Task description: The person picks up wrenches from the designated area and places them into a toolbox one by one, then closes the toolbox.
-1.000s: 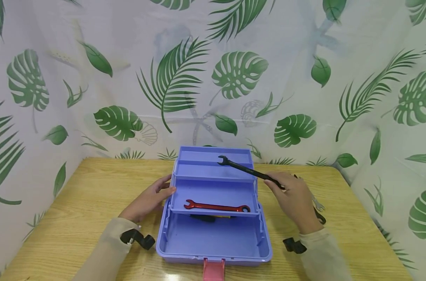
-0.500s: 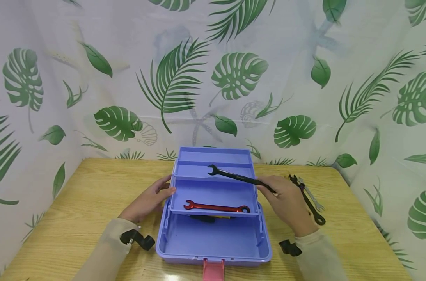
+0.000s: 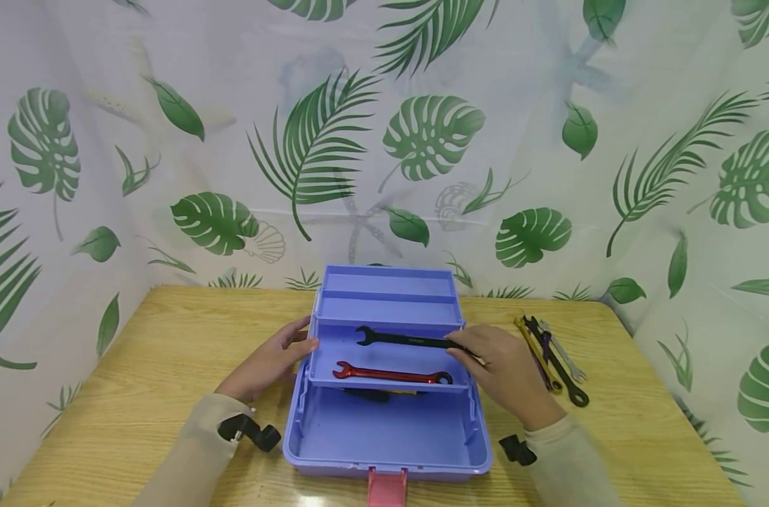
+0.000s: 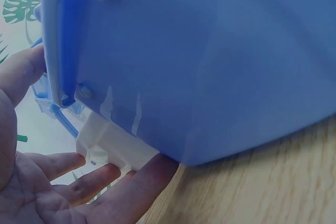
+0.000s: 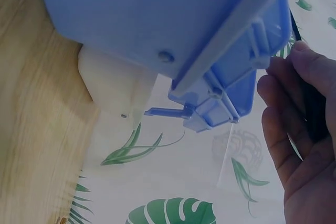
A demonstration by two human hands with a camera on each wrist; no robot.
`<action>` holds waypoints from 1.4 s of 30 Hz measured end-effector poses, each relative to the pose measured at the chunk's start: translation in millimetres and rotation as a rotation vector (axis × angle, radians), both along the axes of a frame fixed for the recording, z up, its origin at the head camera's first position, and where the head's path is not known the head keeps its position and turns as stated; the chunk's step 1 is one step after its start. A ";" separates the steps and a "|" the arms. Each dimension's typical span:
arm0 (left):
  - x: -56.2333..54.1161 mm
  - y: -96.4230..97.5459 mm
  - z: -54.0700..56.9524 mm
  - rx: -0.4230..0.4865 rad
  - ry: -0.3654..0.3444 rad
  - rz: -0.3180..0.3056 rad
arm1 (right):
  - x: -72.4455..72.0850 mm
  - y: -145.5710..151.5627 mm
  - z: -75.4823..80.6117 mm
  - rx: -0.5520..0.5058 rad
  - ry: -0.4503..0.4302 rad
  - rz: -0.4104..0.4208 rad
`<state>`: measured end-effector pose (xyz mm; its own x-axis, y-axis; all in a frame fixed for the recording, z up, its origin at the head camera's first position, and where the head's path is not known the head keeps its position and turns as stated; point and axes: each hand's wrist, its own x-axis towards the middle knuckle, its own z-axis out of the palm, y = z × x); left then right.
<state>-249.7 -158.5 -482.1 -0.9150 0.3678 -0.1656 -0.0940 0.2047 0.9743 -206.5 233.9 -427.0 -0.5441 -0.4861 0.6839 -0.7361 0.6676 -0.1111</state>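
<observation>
Where the blue-violet plastic toolbox [image 3: 384,431] comes nearest to me, a pink plastic latch [image 3: 387,487] hangs from its front rim. Under the lower tray [image 3: 416,359] lie a dark handle [image 3: 368,395] and a small yellow piece [image 3: 402,391], mostly hidden by the tray's overhang. A glossy red metal wrench [image 3: 391,374] rests along the tray's front lip, open jaw to the left, ring end to the right.

Just beyond it is the matte black metal wrench [image 3: 403,339], over the tray. My right hand [image 3: 505,373] is closed on it, thumb and fingers pinching its right end and hiding that end; I cannot tell whether it touches the tray. Pale lettering marks its shank, too small to read. My left hand [image 3: 270,362] is spread, thumb against the tray's left edge, other fingers extended beside the box, holding nothing loose.

Farther right on the wooden table [image 3: 638,394], a gold wrench [image 3: 538,354], a second black wrench [image 3: 562,377] and a silver wrench [image 3: 565,357] lie bunched, with something purple among them. Behind the lower tray rises the upper tray [image 3: 391,310], and past it hangs white cloth [image 3: 327,148] printed with green leaves
</observation>
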 end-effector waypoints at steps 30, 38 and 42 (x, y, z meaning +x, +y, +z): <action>-1.4 -0.1 -1.6 -0.037 -0.024 0.042 | -6.3 -26.4 -5.1 0.138 -0.101 -0.009; -1.5 -1.1 -2.2 -0.025 -0.005 0.011 | -5.5 -34.0 5.6 0.231 -0.234 -0.036; -1.3 -0.7 -1.4 -0.025 -0.006 0.016 | -7.4 -38.7 10.9 0.265 -0.316 -0.070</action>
